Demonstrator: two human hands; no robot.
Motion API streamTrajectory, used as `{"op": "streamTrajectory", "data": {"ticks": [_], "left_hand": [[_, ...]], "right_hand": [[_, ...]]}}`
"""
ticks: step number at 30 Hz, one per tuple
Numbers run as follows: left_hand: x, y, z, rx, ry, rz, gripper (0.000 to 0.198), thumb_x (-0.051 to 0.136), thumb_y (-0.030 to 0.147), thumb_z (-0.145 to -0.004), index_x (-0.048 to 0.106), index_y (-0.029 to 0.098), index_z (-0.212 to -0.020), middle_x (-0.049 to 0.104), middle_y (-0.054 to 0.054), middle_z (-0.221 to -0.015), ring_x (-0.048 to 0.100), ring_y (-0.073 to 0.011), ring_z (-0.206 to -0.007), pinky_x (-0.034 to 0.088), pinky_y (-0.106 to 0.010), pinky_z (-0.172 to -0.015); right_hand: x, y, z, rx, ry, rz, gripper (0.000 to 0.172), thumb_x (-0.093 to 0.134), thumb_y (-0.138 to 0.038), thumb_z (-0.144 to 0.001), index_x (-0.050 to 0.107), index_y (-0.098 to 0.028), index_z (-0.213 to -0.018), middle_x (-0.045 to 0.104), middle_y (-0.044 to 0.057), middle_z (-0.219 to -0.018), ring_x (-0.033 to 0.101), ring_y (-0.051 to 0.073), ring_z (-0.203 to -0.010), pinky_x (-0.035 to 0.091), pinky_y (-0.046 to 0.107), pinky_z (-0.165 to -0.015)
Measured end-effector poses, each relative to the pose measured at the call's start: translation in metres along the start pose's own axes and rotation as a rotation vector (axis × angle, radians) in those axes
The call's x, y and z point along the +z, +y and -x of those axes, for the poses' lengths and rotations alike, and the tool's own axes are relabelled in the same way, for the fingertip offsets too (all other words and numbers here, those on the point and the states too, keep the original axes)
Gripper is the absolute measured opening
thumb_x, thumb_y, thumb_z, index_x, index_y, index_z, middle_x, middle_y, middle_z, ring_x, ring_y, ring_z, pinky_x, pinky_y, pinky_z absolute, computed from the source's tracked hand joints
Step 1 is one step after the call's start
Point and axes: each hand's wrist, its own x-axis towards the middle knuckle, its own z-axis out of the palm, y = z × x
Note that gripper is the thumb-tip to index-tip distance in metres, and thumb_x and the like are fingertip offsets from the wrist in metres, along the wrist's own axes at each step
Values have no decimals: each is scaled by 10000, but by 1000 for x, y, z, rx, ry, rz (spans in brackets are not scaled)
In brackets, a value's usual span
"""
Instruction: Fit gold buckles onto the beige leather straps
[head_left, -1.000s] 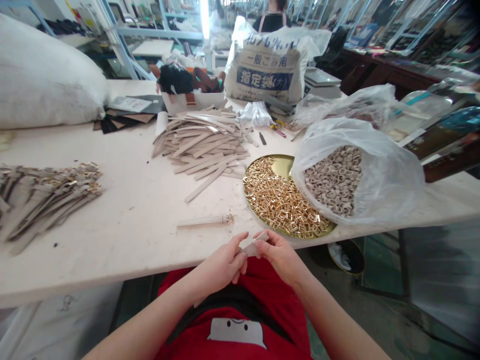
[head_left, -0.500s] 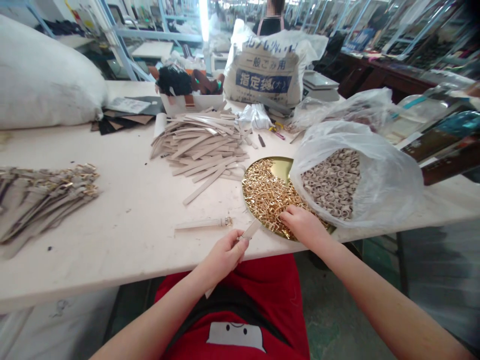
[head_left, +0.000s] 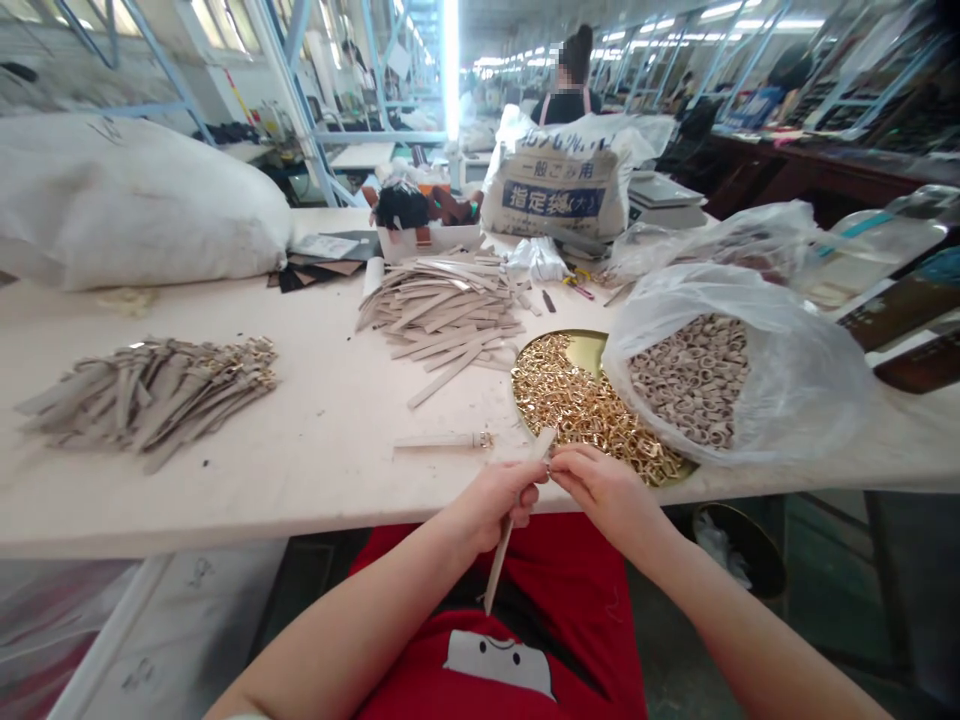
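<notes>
My left hand (head_left: pixel 501 502) is closed around a narrow beige strap (head_left: pixel 498 572), whose upper end sticks out above the fingers and whose tail hangs over my lap. Close beside it, my right hand (head_left: pixel 600 492) pinches at the strap near the left fingertips; whatever it grips is too small to make out. Just behind both hands lies a round gold tray (head_left: pixel 585 348) heaped with small gold buckles (head_left: pixel 577 400). Left of the hands, a single strap with a gold buckle (head_left: pixel 442 441) rests on the table.
Loose beige strips (head_left: pixel 442 300) are piled behind. Buckled straps (head_left: pixel 165 395) form a heap at left. A clear plastic bag (head_left: pixel 802 390) of small beige loops (head_left: pixel 690 375) overlaps the tray's right side. A large white sack (head_left: pixel 142 210) and a printed bag (head_left: pixel 559 190) stand behind.
My right hand has left the buckles in the tray and come to the strap by my left hand. The left hand has raised the strap slightly. The view has tilted up and turned left.
</notes>
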Motion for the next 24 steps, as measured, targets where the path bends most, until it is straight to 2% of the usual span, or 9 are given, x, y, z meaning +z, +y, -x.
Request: {"op": "streamTrajectory", "data": {"ticks": [3, 6, 9, 13, 15, 17, 19, 21, 24], "left_hand": [[-6, -5, 6, -44, -17, 71, 271, 611, 375, -635, 454, 167, -711, 303, 112, -471, 195, -8, -356, 107, -177, -390], [-8, -11, 7, -57, -23, 48, 266, 617, 353, -628, 442, 166, -698, 315, 108, -482, 201, -9, -361, 107, -180, -390], [-6, -13, 8, 34, 22, -48, 247, 607, 329, -631, 423, 165, -655, 298, 103, -468, 190, -17, -373, 107, -192, -385], [-5, -8, 9, 205, 121, -248, 187, 563, 313, -657, 464, 154, -660, 317, 91, -462, 219, -32, -402, 146, -194, -396], [-8, -4, 10, 243, 169, -332, 149, 540, 285, -655, 486, 147, -667, 353, 83, -479, 248, -34, -419, 172, -189, -409], [-11, -1, 10, 245, 188, -354, 114, 513, 258, -653, 471, 152, -655, 333, 87, -471, 239, -35, -416, 172, -187, -407], [-13, -1, 9, 215, 164, -323, 106, 490, 253, -661, 432, 166, -641, 277, 97, -454, 204, -36, -399, 155, -188, -393], [-14, -2, 8, 181, 126, -308, 111, 475, 263, -677, 417, 173, -648, 247, 101, -449, 183, -37, -386, 146, -190, -385], [-15, -3, 5, 223, 136, -435, 113, 477, 272, -693, 465, 160, -680, 327, 84, -473, 252, -45, -410, 204, -189, -410]], "right_hand": [[6, -4, 4, -38, -29, -24, 154, 474, -193, -822, 613, -207, -758, 609, 70, -1002, 589, 172, -884, 458, 308, -792], [8, -6, 6, -16, -37, -37, 174, 468, -169, -809, 621, -205, -733, 601, 87, -1057, 581, 196, -926, 454, 341, -812], [8, -7, 8, 72, -129, -163, 150, 477, -177, -794, 616, -209, -749, 647, 60, -920, 595, 192, -842, 461, 341, -767], [11, -13, 11, 245, -235, -528, 119, 497, -216, -781, 553, -199, -885, 656, 14, -783, 602, 161, -723, 466, 303, -685], [14, -16, 13, 293, -209, -627, 197, 501, -213, -768, 494, -197, -964, 653, 9, -765, 601, 151, -691, 463, 291, -653], [19, -15, 14, 331, -125, -616, 262, 500, -203, -752, 442, -200, -1008, 646, 12, -771, 601, 152, -701, 460, 291, -643], [23, -10, 13, 358, -23, -543, 292, 504, -196, -731, 431, -201, -1014, 635, 32, -833, 598, 158, -740, 462, 303, -656], [26, -2, 11, 372, 26, -526, 312, 497, -185, -715, 445, -200, -1022, 614, 57, -921, 589, 161, -773, 463, 322, -684], [28, 3, 7, 391, 18, -746, 388, 472, -166, -695, 435, -203, -1080, 603, 50, -947, 580, 152, -811, 448, 345, -767]]}}
